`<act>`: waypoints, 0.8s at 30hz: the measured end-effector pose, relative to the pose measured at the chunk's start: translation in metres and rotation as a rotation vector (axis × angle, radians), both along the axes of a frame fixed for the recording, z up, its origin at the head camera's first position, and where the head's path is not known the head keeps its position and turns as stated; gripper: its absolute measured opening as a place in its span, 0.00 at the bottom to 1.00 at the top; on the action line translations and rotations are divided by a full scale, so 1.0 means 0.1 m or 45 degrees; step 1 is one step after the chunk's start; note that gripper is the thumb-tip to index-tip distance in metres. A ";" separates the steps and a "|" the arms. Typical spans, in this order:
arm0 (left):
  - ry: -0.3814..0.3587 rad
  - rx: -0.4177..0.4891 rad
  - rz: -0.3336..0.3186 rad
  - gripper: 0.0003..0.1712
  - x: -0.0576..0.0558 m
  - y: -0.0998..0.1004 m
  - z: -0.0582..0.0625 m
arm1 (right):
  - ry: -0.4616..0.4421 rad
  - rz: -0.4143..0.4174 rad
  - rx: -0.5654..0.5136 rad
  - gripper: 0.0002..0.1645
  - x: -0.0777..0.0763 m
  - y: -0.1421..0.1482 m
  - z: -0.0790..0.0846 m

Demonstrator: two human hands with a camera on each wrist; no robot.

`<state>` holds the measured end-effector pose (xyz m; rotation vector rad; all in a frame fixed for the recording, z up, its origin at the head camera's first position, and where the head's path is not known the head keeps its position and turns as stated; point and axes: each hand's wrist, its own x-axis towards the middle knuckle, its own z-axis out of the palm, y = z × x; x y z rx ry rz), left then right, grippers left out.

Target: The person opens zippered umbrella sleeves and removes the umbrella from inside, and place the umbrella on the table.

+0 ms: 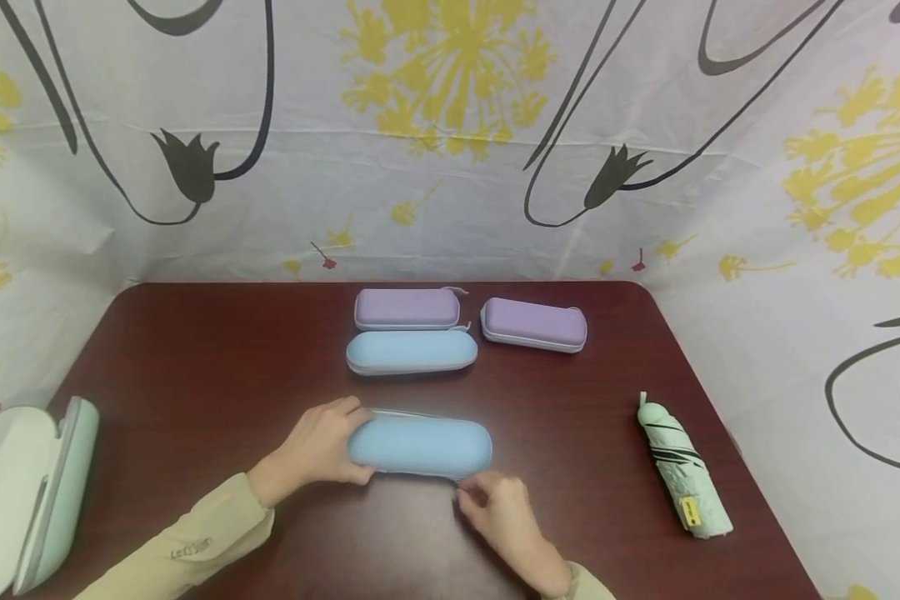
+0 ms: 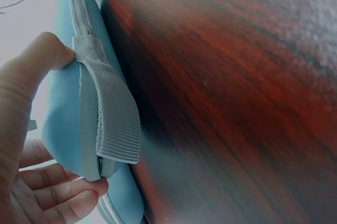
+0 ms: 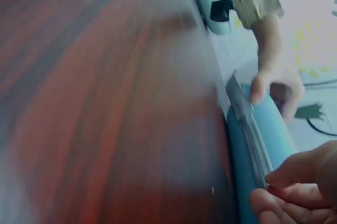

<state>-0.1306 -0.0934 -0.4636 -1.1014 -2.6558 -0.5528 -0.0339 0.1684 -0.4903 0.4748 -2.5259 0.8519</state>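
Observation:
A blue zippered case [image 1: 423, 446] lies lengthwise on the table, its zip side toward me. My left hand [image 1: 322, 443] grips its left end, thumb on the near side and fingers on the far side. At the near right corner my right hand [image 1: 504, 517] pinches the zipper pull, which is mostly hidden by the fingertips. In the left wrist view a grey ribbon tab [image 2: 108, 103] hangs off the case near my left thumb. The right wrist view shows the zipper [image 3: 256, 148] running from that tab to my right fingertips.
Behind it lie another blue case [image 1: 412, 352] and two purple cases [image 1: 407, 308] [image 1: 534, 323]. A folded mint umbrella [image 1: 682, 471] lies at the right. At the left edge stands a pale green, open container [image 1: 52, 500]. Patterned cloth [image 1: 435, 208] hangs behind the dark table [image 1: 195, 358].

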 end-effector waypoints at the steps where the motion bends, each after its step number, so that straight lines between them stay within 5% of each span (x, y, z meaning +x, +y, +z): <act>1: -0.002 0.000 0.003 0.37 0.00 0.00 0.00 | 0.006 -0.002 0.023 0.11 0.00 -0.04 0.00; 7: 0.017 0.014 0.006 0.37 0.00 -0.01 -0.02 | 0.001 0.035 0.169 0.08 -0.02 -0.28 0.05; 14: 0.027 0.022 0.010 0.36 0.02 -0.01 -0.03 | -0.172 0.104 0.322 0.14 -0.10 -0.55 0.15; 24: 0.061 0.004 0.019 0.37 0.04 -0.01 -0.04 | -0.172 0.131 0.505 0.12 -0.18 -0.83 0.17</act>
